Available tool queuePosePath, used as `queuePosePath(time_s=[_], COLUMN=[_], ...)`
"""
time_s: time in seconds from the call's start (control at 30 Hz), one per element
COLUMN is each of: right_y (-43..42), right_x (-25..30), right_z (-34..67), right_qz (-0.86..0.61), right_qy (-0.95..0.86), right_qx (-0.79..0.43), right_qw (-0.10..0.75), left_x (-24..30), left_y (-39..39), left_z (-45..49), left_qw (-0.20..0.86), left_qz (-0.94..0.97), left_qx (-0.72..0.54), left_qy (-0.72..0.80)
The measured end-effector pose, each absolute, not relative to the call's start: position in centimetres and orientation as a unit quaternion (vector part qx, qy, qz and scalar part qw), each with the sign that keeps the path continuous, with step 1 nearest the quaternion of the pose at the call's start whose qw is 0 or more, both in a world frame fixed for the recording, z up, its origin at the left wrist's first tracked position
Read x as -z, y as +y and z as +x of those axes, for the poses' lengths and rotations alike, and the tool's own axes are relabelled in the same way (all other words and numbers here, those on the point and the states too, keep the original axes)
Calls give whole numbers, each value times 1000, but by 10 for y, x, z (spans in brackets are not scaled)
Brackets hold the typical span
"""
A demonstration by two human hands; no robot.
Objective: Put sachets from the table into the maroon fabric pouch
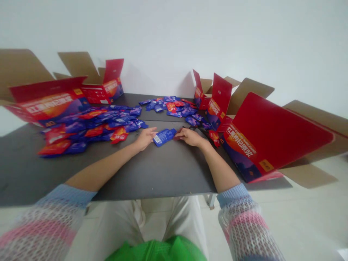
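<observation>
A small blue pouch (164, 137) with white print and a barcode label is held low over the dark grey table, between my two hands. My left hand (146, 138) pinches its left end with thumb and fingers. At the other end, the fingertips of my right hand (189, 136) are closed on the narrow edge, though they are partly in shadow. To the left of my left hand lies a large heap of blue and red pouches (92, 125). A smaller spread of similar pouches (174, 106) lies beyond my hands, trailing toward the right.
Open red cartons flank the table (152, 174): a near left carton (54, 105), a far left carton (102, 90), a large near right carton (244, 145) and smaller cartons (214, 103) behind it. Their raised flaps stick out. A white wall (163, 43) stands behind the table.
</observation>
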State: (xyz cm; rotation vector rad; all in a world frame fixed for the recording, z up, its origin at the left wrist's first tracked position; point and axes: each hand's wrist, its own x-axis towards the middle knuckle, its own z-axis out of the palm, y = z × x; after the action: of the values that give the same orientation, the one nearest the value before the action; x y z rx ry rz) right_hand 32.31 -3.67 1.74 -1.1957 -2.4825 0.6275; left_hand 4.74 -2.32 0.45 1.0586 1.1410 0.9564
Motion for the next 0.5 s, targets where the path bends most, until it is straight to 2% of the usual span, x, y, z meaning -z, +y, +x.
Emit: queuePosePath(time_s=[0.13,0.3,0.5], right_y=[-40,-53,-61], right_x=[-23,-30,-39], right_z=[337,324,317], right_qz=[-469,-500,-537], right_qy=[-846,-851,-821], right_qx=[-217,-125,-42], right_qw=[134,105,188], left_x=[0,0,4], left_y=[-24,-22,-19], left_z=[46,46,48], left_qw=[597,588,582], left_qz=[476,479,475], left_qx=[-411,-409,-411], left_qy=[499,508,517])
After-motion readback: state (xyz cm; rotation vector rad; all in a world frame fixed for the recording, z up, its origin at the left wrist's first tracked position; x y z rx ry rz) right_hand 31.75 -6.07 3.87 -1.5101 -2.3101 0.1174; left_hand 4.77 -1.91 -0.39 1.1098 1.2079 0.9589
